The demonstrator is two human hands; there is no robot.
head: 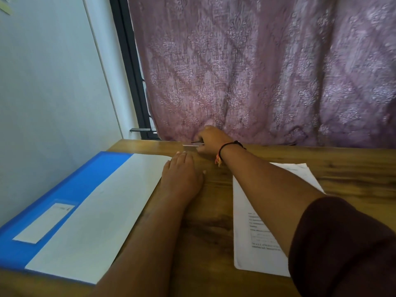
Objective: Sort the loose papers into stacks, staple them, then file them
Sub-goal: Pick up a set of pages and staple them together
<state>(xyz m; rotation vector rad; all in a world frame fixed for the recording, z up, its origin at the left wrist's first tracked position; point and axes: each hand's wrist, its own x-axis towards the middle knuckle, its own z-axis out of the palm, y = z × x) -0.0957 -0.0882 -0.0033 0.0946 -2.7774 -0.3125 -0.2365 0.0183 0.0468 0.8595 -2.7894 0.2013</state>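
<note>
Reaching for the stapler: the right hand (211, 139), beyond the far corner of the glossy blue plastic folder (70, 189), curls its fingers round a slim silver-and-dark metal object (194, 144), probably the stapler, though it is too small to confirm; the left hand (182, 170) lies flat, fingers together, at the edge of the smooth white sheet (102, 211) lying on the folder. Advisable: grip firmly, lift clear, and square the thin printed stack (252, 221), right of the folder on the grained wooden desk (353, 168), before stapling.

Left hand (182, 175) flat, palm down; right hand (212, 140) outstretched, pinching stapler (193, 144).
</note>
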